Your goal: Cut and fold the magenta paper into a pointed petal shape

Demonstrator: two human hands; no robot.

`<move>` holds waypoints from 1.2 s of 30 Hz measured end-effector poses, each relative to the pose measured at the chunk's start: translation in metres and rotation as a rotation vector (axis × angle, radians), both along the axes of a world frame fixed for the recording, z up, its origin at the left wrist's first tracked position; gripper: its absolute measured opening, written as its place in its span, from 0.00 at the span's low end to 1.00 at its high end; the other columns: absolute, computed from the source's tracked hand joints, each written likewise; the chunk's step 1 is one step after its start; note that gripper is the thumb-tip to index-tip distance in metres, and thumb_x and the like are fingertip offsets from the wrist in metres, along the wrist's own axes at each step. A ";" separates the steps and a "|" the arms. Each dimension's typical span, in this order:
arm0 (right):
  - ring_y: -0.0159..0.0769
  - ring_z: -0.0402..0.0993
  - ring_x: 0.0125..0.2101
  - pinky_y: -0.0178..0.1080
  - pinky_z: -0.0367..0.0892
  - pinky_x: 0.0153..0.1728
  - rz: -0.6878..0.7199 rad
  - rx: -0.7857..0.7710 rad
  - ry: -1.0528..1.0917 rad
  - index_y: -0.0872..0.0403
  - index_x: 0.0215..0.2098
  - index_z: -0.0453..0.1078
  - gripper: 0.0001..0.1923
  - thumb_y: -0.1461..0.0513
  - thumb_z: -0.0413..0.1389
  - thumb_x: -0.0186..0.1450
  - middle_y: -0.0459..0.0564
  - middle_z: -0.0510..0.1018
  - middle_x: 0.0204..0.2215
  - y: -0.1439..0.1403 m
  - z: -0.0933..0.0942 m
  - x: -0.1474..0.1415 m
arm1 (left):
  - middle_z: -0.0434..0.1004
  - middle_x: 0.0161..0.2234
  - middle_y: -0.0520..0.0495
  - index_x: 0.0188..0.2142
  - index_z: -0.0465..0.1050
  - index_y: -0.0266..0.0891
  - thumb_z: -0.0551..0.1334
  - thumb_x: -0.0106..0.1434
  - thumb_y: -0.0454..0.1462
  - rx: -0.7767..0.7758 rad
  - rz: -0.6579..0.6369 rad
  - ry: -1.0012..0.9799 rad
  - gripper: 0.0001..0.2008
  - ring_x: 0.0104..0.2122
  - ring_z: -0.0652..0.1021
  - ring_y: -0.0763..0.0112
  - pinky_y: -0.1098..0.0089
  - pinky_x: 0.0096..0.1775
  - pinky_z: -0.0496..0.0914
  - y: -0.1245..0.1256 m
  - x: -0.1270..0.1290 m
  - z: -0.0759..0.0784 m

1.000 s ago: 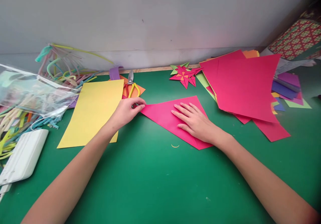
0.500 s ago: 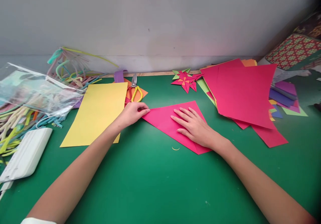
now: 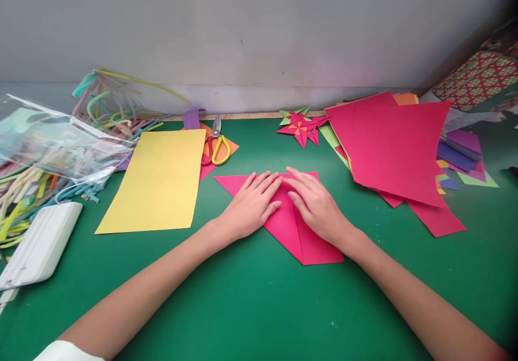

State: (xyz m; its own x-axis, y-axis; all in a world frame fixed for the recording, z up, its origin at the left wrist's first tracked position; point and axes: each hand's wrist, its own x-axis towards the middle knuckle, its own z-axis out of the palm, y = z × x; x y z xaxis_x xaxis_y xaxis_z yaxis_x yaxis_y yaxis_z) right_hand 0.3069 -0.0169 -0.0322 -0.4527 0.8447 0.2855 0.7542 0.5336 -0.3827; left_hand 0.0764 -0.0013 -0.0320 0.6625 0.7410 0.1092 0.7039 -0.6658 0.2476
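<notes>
A pink paper triangle, folded, lies on the green mat in front of me. My left hand rests flat on its left half, fingers spread toward the top edge. My right hand presses flat on the right half beside it. The fingertips of both hands nearly meet at the top middle of the paper. Neither hand grips anything.
A yellow sheet lies left, with red-and-yellow scissors behind it. A folded pink star sits at the back. A stack of pink and coloured sheets is right. A plastic bag, coloured strips and a white device are far left.
My left hand left the paper's left tip and moved right onto the sheet beside my right hand. The pink triangle turned and slid a little nearer to me.
</notes>
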 end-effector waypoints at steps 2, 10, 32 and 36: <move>0.50 0.65 0.68 0.57 0.64 0.68 -0.053 0.036 0.005 0.56 0.69 0.67 0.23 0.60 0.45 0.79 0.59 0.68 0.70 0.006 0.000 0.008 | 0.54 0.76 0.41 0.75 0.54 0.35 0.47 0.80 0.46 0.009 -0.026 0.071 0.30 0.75 0.56 0.52 0.47 0.74 0.50 -0.001 -0.001 0.000; 0.54 0.66 0.67 0.58 0.65 0.66 -0.032 0.094 -0.247 0.61 0.70 0.65 0.26 0.62 0.44 0.78 0.62 0.66 0.71 0.014 -0.017 0.012 | 0.51 0.76 0.38 0.75 0.54 0.34 0.45 0.79 0.50 0.030 0.011 0.107 0.33 0.76 0.54 0.52 0.47 0.74 0.48 -0.008 0.006 -0.001; 0.51 0.61 0.71 0.57 0.60 0.71 -0.007 0.100 -0.250 0.62 0.72 0.61 0.27 0.62 0.42 0.79 0.63 0.64 0.72 0.015 -0.023 0.013 | 0.50 0.76 0.39 0.76 0.51 0.38 0.46 0.79 0.52 0.042 0.014 0.084 0.34 0.76 0.53 0.52 0.46 0.74 0.45 -0.011 0.009 -0.007; 0.51 0.61 0.71 0.56 0.59 0.71 -0.009 0.102 -0.258 0.63 0.72 0.62 0.27 0.62 0.42 0.79 0.63 0.64 0.72 0.015 -0.024 0.013 | 0.50 0.77 0.38 0.76 0.51 0.37 0.46 0.79 0.52 0.041 0.012 0.093 0.34 0.76 0.53 0.52 0.46 0.74 0.45 -0.011 0.009 -0.006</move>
State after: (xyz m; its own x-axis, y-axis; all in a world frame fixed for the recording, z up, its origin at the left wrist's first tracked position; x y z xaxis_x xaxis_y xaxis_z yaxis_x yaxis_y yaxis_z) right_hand 0.3203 -0.0019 -0.0558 -0.5142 0.8218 0.2454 0.8245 0.5524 -0.1223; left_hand 0.0855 -0.0127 -0.0381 0.6627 0.7448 0.0779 0.7302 -0.6657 0.1535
